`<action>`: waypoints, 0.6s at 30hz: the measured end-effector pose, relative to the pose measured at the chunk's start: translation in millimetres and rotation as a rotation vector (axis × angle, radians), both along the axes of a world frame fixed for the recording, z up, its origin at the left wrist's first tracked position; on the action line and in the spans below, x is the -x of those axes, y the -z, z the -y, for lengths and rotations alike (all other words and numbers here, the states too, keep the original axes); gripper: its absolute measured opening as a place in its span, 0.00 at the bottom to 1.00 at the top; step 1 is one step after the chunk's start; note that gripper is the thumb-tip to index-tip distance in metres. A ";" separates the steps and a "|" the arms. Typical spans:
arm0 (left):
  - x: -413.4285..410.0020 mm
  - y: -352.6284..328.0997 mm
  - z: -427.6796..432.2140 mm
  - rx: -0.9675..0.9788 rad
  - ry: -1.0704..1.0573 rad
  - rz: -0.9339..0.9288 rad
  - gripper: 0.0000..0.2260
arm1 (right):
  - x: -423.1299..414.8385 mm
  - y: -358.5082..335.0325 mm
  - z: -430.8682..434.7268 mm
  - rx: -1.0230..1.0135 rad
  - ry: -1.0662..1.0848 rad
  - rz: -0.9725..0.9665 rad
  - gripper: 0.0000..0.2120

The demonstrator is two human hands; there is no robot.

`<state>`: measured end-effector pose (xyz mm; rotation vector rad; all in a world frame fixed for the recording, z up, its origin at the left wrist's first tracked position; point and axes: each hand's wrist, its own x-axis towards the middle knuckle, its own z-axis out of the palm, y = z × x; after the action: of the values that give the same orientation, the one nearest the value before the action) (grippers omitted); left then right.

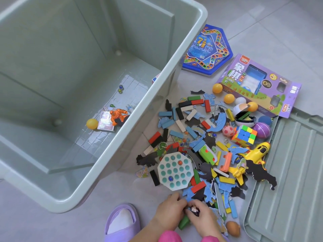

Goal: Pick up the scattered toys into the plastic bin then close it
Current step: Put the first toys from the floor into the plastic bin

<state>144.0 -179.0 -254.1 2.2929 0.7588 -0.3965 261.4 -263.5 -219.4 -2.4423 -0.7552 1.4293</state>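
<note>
Purple box [258, 84] reads "XIANG" — left hand [168, 210] and right hand [203, 218] share a grip on a small figure [194, 209].

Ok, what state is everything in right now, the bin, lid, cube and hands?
Plastic bin: open, few toys inside.
Lid: off, flat on floor.
Ball capsule: hinged open.
Cube: scrambled.
Left hand: curled on small figure.
Right hand: pinches small figure.

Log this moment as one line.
left hand: on toy pile; right hand: grips small purple-white figure; grey-green plastic bin: open, few toys inside; grey-green lid: on floor
</note>
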 end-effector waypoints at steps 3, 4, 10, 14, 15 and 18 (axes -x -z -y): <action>10.8 0.3 -0.7 0.007 0.058 -0.041 0.10 | -0.2 -2.1 -1.8 0.025 -0.044 -0.020 0.18; 11.4 -1.6 -1.7 0.037 0.064 -0.056 0.15 | -0.7 -3.3 -1.9 0.022 -0.050 -0.005 0.19; 7.1 -4.3 -1.1 -0.046 0.085 -0.039 0.24 | -8.1 -4.3 17.6 0.032 -0.007 0.077 0.19; 4.3 -5.7 -0.2 -0.046 0.177 0.011 0.21 | -7.0 5.4 37.0 0.071 -0.064 0.165 0.31; 3.1 -6.5 0.5 -0.055 0.202 0.020 0.18 | -5.0 3.9 35.9 0.059 -0.057 0.183 0.29; 0.5 -8.6 -1.0 -0.086 0.292 0.048 0.13 | 2.8 5.0 30.4 0.043 -0.081 0.153 0.27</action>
<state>143.5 -178.0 -245.5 2.4926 0.4238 -0.4459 258.6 -293.9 -224.4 -2.6057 -0.8735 1.3100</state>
